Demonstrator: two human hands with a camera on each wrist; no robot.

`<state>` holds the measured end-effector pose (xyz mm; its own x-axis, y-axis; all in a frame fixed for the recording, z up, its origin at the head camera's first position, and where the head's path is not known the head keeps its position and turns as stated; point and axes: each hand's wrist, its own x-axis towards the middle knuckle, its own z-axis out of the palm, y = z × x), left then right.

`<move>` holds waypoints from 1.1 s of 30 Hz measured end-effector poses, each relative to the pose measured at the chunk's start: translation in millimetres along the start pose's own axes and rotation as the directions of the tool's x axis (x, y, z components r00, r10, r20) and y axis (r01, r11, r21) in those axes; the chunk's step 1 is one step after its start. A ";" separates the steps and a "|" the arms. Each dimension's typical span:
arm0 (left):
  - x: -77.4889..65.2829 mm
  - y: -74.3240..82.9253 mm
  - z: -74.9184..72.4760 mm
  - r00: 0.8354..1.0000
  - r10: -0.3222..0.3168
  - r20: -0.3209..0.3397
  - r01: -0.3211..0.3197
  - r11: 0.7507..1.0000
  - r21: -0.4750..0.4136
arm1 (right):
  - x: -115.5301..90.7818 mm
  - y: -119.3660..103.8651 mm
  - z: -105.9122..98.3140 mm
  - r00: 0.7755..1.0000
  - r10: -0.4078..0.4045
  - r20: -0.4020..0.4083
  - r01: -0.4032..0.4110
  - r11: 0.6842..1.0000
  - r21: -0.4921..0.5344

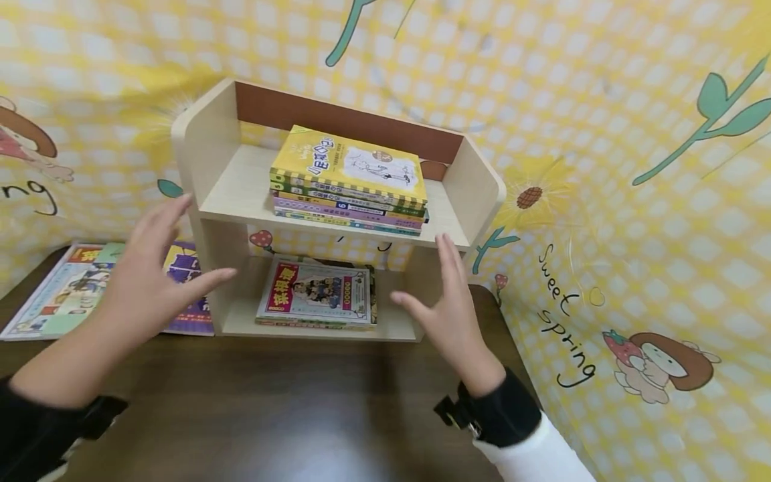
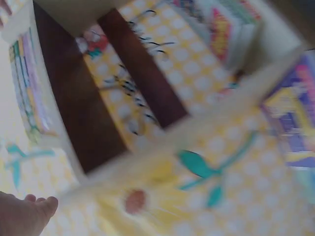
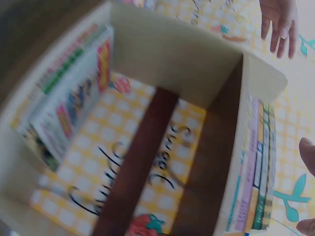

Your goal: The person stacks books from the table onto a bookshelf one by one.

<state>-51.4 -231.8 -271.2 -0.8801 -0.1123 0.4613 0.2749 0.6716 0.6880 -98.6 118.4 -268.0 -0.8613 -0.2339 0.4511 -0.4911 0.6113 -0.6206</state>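
A pale wooden two-tier bookshelf (image 1: 211, 150) with brown back rails stands in front of me. On its upper tier lies a stack of books (image 1: 349, 171), topped by a yellow-covered one. The lower tier holds a flat pile of comic books (image 1: 319, 291). My left hand (image 1: 141, 281) hovers by the shelf's left side, thumb spread from the fingers, holding nothing. At the right side, my right hand (image 1: 452, 314) is raised with fingers extended, fingertips overlapping the upper board's front corner in the head view. Facing it, the left hand (image 3: 279, 22) also appears in the right wrist view.
Left of the shelf, a colourful picture magazine (image 1: 72, 288) and a purple book (image 1: 187, 288) lie on the dark wooden table (image 1: 289, 408). Behind and to the right hangs a yellow checked cloth (image 1: 578, 221) printed with flowers and cartoon figures.
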 end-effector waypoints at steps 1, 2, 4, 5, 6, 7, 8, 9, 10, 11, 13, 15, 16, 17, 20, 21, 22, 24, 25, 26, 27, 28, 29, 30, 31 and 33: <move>-8.4 -8.7 -2.5 1.000 -0.016 -0.027 0.016 1.000 -0.010 | -10.0 3.3 -0.2 1.000 0.002 0.007 -0.002 1.000 -0.005; -14.8 -18.2 -3.9 0.998 -0.032 -0.047 0.031 0.999 -0.023 | -19.0 6.5 0.3 1.000 0.006 0.015 -0.006 1.000 -0.007; -24.4 -38.7 -4.9 0.994 -0.074 -0.074 0.072 0.997 -0.035 | -35.2 13.1 2.9 0.999 0.019 0.032 -0.018 1.000 -0.009; -27.5 -48.1 -4.7 0.992 -0.103 -0.077 0.101 0.995 -0.027 | -42.6 16.0 5.0 0.999 0.031 0.042 -0.030 0.999 -0.013; -29.3 -57.6 -3.9 0.989 -0.130 -0.074 0.129 0.992 -0.020 | -49.7 19.2 7.8 0.998 0.039 0.049 -0.039 0.999 -0.015; -30.7 -67.6 -2.9 0.986 -0.149 -0.072 0.149 0.989 -0.012 | -56.4 22.5 11.2 0.997 0.046 0.058 -0.045 0.999 -0.020; -31.6 -77.3 -1.6 0.982 -0.177 -0.063 0.178 0.984 0.004 | -63.1 25.6 15.0 0.996 0.051 0.067 -0.050 0.998 -0.025; -32.2 -86.9 0.0 0.977 -0.208 -0.053 0.210 0.977 0.024 | -69.6 28.6 19.0 0.996 0.056 0.076 -0.054 0.998 -0.031; -32.8 -96.7 2.0 0.971 -0.236 -0.040 0.237 0.971 0.037 | -76.3 31.7 23.3 0.994 0.062 0.085 -0.059 0.998 -0.037; -32.8 -106.3 4.4 0.967 -0.254 -0.029 0.255 0.966 0.049 | -82.9 34.6 27.7 0.994 0.068 0.091 -0.065 0.997 -0.042; -32.8 -126.7 8.4 0.958 -0.286 -0.006 0.286 0.956 0.071 | -96.1 40.4 35.9 0.991 0.071 0.111 -0.067 0.997 -0.042; -31.8 -144.8 13.2 0.944 -0.328 0.027 0.324 0.941 0.098 | -109.0 44.9 42.9 0.987 0.086 0.137 -0.081 0.996 -0.042; -30.9 -153.2 15.5 0.937 -0.346 0.045 0.340 0.934 0.109 | -115.2 46.9 46.0 0.985 0.091 0.150 -0.085 0.995 -0.043; -29.5 -160.9 17.7 0.930 -0.363 0.061 0.355 0.927 0.121 | -121.0 48.4 48.7 0.981 0.098 0.167 -0.092 0.995 -0.042; -23.9 -181.6 23.5 0.898 -0.429 0.097 0.411 0.897 0.160 | -135.5 51.9 56.3 0.966 0.120 0.230 -0.116 0.993 -0.032; -21.8 -187.6 25.1 0.887 -0.451 0.103 0.430 0.886 0.172 | -139.5 52.5 58.5 0.959 0.129 0.254 -0.127 0.992 -0.024; -19.7 -193.3 26.5 0.872 -0.477 0.109 0.454 0.872 0.185 | -142.9 52.8 60.8 0.949 0.147 0.278 -0.147 0.989 -0.021; -16.2 -203.6 29.2 0.841 -0.528 0.116 0.497 0.840 0.219 | -148.8 53.5 65.5 0.935 0.164 0.316 -0.169 0.986 -0.012; -15.0 -208.3 30.6 0.825 -0.553 0.119 0.517 0.823 0.236 | -151.4 53.5 67.9 0.928 0.170 0.331 -0.175 0.984 -0.014; -14.0 -213.0 31.7 0.811 -0.572 0.122 0.531 0.808 0.254 | -153.9 54.0 70.2 0.925 0.165 0.342 -0.168 0.986 -0.021; -13.1 -216.6 33.0 0.796 -0.592 0.125 0.545 0.792 0.276 | -156.2 54.9 72.9 0.926 0.150 0.346 -0.147 0.989 -0.034; -12.0 -219.1 34.0 0.776 -0.617 0.131 0.563 0.771 0.297 | -158.7 56.4 75.9 0.932 0.125 0.341 -0.114 0.992 -0.051; -10.9 -220.7 34.5 0.761 -0.636 0.131 0.575 0.754 0.319 | -161.2 58.0 78.8 0.937 0.094 0.336 -0.076 0.995 -0.065; -10.3 -222.1 34.9 0.746 -0.652 0.134 0.585 0.738 0.336 | -163.3 59.8 81.4 0.938 0.072 0.339 -0.050 0.996 -0.072; -9.6 -223.4 35.3 0.730 -0.670 0.135 0.595 0.721 0.355 | -165.9 62.8 84.5 0.945 0.030 0.326 -0.002 0.996 -0.085; -7.7 -224.0 35.9 0.702 -0.699 0.139 0.610 0.690 0.389 | -170.8 71.0 90.8 0.954 -0.077 0.288 0.112 0.988 -0.108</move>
<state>-120.1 -355.1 -449.0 -0.8634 -0.4466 -0.2347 -0.4980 0.6796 0.5386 1.8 133.0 -447.3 -0.8219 -0.4884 0.2932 -0.5677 0.6595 -0.4928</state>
